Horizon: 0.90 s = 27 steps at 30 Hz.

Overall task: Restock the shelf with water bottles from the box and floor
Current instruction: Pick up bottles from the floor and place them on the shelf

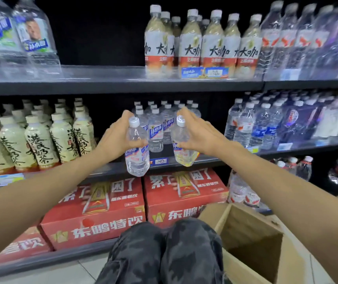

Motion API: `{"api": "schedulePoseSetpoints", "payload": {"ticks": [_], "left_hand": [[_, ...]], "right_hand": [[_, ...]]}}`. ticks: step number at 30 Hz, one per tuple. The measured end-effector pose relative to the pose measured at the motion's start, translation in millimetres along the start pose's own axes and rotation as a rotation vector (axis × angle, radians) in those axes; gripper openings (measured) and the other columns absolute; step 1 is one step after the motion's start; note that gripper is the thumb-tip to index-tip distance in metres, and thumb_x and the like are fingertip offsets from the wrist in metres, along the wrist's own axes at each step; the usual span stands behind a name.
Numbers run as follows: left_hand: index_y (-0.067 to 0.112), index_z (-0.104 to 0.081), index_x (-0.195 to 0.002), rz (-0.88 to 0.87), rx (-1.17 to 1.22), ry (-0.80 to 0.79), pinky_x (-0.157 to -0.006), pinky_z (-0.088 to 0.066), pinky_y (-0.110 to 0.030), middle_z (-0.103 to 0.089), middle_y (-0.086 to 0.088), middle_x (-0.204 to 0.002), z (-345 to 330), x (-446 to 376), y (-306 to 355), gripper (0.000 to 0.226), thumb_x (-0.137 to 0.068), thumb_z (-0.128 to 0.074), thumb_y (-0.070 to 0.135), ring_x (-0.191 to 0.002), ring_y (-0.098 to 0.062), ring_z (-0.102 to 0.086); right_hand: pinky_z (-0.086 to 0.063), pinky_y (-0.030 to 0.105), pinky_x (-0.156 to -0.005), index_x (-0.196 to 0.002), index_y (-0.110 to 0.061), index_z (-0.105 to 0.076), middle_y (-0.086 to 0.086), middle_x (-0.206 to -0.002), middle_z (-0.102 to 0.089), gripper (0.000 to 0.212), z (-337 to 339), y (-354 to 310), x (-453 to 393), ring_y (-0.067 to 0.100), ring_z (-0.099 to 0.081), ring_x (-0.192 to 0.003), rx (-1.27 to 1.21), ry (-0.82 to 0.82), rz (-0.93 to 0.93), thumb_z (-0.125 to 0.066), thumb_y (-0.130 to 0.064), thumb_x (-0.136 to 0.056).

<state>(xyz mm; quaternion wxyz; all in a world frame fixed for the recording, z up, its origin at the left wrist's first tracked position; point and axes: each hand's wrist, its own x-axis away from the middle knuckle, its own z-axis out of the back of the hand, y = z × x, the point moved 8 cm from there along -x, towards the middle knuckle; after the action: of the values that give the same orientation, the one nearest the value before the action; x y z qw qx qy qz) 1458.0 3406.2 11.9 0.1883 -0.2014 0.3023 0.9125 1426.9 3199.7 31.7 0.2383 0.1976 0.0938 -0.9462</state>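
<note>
A clear water bottle (pixel 137 148) is gripped around its middle by the left hand (pixel 118 138), and a second water bottle (pixel 183 144), tilted slightly with its cap toward the left, is gripped by the right hand (pixel 198 133); both are held just in front of the middle shelf (pixel 184 160), before the row of matching bottles (pixel 157 124) already standing there. Cream milk-tea bottles (pixel 39 138) are seen to the left on that shelf, red cartons (pixel 135 203) below it, and an opened cardboard box (pixel 252 236) on the floor beside the right knee.
</note>
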Motion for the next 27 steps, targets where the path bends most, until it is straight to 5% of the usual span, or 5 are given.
{"api": "schedulePoseSetpoints", "payload": {"ticks": [7,16,20,27], "left_hand": [[0.026,-0.036,-0.108,-0.115,-0.013,0.013,-0.078,-0.05,-0.046,-0.058,0.007,-0.1,-22.6,-46.3,42.8,0.061,-0.07,-0.078,0.048,-0.089,-0.024,-0.058],[0.031,-0.03,-0.121,-0.128,-0.042,-0.016,-0.075,-0.052,-0.046,-0.061,-0.003,-0.102,-80.8,-94.9,53.4,0.063,-0.078,-0.073,0.046,-0.087,-0.027,-0.058],[0.029,-0.028,-0.119,-0.091,-0.056,-0.025,-0.058,-0.042,-0.036,-0.052,0.005,-0.083,-106.7,-115.3,50.6,0.064,-0.078,-0.073,0.047,-0.076,-0.026,-0.054],[0.019,-0.03,-0.125,0.013,-0.115,-0.077,-0.061,-0.045,-0.037,-0.059,-0.005,-0.089,-147.8,-149.4,30.9,0.075,-0.074,-0.075,0.051,-0.076,-0.029,-0.057]], "right_hand": [[-0.049,0.042,-0.066,-0.12,-0.02,-0.027,0.0,-0.124,-0.041,0.065,27.0,48.3,-7.3,0.024,-0.046,-0.075,0.039,0.067,-0.079,-0.077,-0.025,-0.079],[-0.054,0.043,-0.077,-0.131,-0.019,-0.029,-0.002,-0.134,-0.04,0.072,1.8,99.9,-26.0,0.024,-0.048,-0.112,0.1,0.136,-0.084,-0.077,-0.015,-0.079],[-0.052,0.042,-0.078,-0.126,-0.019,-0.032,0.0,-0.127,-0.044,0.068,-21.1,127.0,-36.1,0.024,-0.051,-0.108,0.066,0.075,-0.111,-0.077,-0.01,-0.076],[-0.052,0.045,-0.077,-0.119,-0.023,-0.031,0.001,-0.119,-0.044,0.063,-56.8,168.7,-45.1,0.025,-0.053,-0.092,-0.205,0.056,-0.227,-0.073,-0.001,-0.077]]}}
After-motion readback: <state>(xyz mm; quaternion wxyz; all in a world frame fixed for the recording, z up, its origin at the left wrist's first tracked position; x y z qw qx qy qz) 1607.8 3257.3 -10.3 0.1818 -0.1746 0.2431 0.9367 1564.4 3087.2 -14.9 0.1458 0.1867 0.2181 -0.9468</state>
